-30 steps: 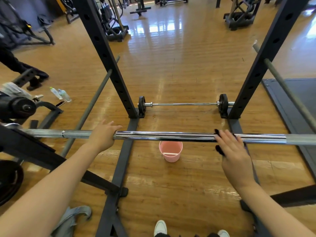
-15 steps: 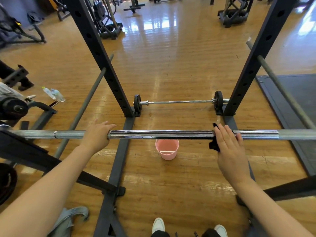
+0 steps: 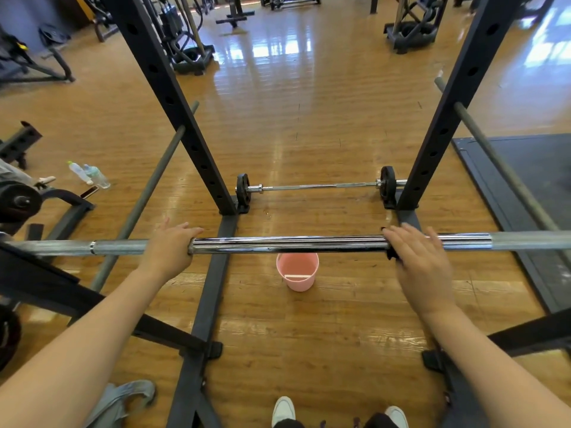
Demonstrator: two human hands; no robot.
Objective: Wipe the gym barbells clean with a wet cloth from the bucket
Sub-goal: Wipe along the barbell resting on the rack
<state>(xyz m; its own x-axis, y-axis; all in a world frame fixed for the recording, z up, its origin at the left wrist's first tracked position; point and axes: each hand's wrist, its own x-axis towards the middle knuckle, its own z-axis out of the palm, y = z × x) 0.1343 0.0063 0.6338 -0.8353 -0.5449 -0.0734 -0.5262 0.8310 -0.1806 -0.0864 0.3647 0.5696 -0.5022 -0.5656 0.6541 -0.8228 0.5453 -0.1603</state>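
Note:
A long steel barbell [image 3: 287, 244] lies across the rack at waist height, spanning the whole view. My left hand [image 3: 168, 247] grips it left of centre, fingers curled over the bar. On the right part of the shiny section, my right hand [image 3: 417, 257] presses a dark cloth [image 3: 391, 255] against the bar with straight fingers; only the cloth's left edge shows. Below the bar, a pink bucket [image 3: 298, 273] stands on the wooden floor. A second barbell [image 3: 318, 186] with small black plates lies on the floor between the rack's far uprights.
Black rack uprights [image 3: 173, 103] rise left and right, with base rails [image 3: 213, 288] on the floor. Grey safety bars [image 3: 145, 199] slant at both sides. Water bottles [image 3: 89, 174] lie at left, a dark mat [image 3: 531, 180] at right. My shoes [image 3: 284, 410] stand near the bottom edge.
My right hand and the cloth have slid a little to the right along the bar. My left hand keeps its grip. The view has tilted slightly.

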